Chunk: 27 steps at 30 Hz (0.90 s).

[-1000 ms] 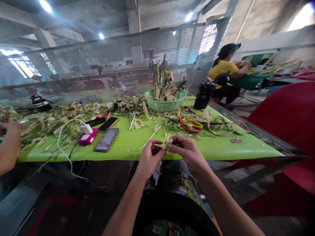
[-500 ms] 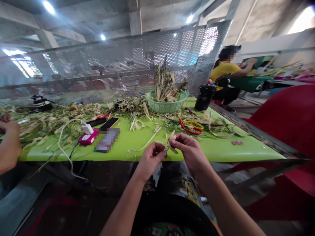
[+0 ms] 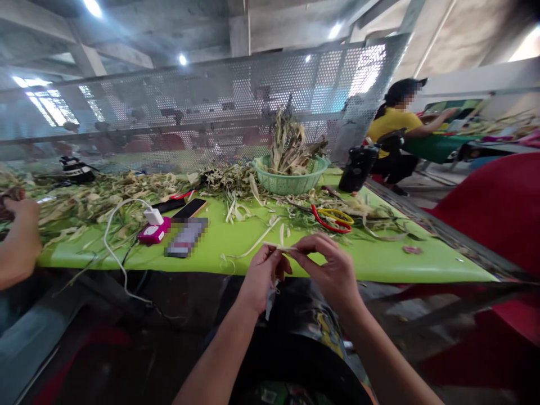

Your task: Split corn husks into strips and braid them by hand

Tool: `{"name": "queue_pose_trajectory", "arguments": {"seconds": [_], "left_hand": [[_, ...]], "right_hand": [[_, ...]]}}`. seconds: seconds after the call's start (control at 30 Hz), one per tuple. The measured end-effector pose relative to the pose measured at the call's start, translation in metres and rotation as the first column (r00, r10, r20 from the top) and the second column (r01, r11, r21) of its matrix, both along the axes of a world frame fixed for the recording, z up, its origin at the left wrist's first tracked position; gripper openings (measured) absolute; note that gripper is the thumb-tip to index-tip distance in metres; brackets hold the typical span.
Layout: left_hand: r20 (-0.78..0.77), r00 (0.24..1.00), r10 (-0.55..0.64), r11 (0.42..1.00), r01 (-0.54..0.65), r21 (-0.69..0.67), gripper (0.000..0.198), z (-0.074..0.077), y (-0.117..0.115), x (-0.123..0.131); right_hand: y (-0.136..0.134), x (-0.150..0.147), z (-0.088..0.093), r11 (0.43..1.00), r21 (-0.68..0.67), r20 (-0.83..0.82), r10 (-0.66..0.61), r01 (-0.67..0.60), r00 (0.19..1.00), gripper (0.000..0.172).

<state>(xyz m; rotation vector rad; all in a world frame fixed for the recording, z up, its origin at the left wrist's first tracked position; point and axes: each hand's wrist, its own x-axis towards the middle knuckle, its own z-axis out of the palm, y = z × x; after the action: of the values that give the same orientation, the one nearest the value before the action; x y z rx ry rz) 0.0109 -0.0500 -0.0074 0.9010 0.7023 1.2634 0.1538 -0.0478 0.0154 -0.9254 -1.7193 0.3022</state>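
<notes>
Pale, dry plant strips, which look like corn husk braided together (image 3: 281, 247), stretch between my two hands just over the near edge of the green table (image 3: 228, 261). My left hand (image 3: 266, 273) is closed on one end, thumb pressed against the fingers. Thumb and fingertips of my right hand (image 3: 327, 261) pinch the other end. One short strip stands up from the middle of the piece. My fingers cover much of it. Beyond my right hand lie scissors (image 3: 333, 219) with red and yellow handles.
A green plastic basket (image 3: 291, 183) of dried husks stands at the back, beside a black bottle (image 3: 358, 169). Phones (image 3: 189, 209), a pink charging block (image 3: 154, 230) and loose husks (image 3: 105, 205) lie leftward. Another person's hand (image 3: 17, 205) is far left; a person in yellow (image 3: 390, 126) sits right.
My right hand has turned and shifted slightly right, and the strip now lies straighter between the hands. The view has swung a little to the left.
</notes>
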Motion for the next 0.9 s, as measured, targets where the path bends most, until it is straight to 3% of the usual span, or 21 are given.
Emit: {"name": "queue_pose_trajectory", "arguments": {"seconds": [0.17,0.4,0.57,0.67,0.83,0.9], "left_hand": [[0.136,0.991,0.01,0.997,0.001,-0.078,0.026,0.002,-0.003,-0.002],[0.236,0.972,0.014,0.989,0.022,-0.149,0.022,-0.004,-0.004,-0.001],[0.193,0.979,-0.073,0.992,0.092,-0.092,0.025,-0.003,-0.002,-0.007],[0.119,0.991,-0.068,0.996,0.074,-0.049,0.024,-0.003,-0.002,-0.011],[0.17,0.985,-0.037,0.996,0.05,-0.075,0.024,-0.003,-0.001,-0.011],[0.197,0.98,-0.04,0.994,0.059,-0.092,0.026,-0.003,0.0,-0.01]], "right_hand": [[-0.005,-0.001,-0.001,0.992,0.063,0.172,0.101,-0.113,0.98,0.009],[-0.008,0.0,-0.004,0.986,0.124,0.323,0.061,-0.107,0.944,0.008],[-0.009,0.002,-0.004,0.988,0.119,0.32,0.06,-0.103,0.945,0.009],[-0.01,0.005,-0.001,0.991,0.089,0.313,0.07,-0.103,0.947,0.009],[-0.01,0.012,0.005,0.984,-0.073,0.193,0.175,-0.163,0.966,0.007],[-0.008,0.013,0.004,0.979,-0.146,0.112,0.159,-0.142,0.981,0.012]]}}
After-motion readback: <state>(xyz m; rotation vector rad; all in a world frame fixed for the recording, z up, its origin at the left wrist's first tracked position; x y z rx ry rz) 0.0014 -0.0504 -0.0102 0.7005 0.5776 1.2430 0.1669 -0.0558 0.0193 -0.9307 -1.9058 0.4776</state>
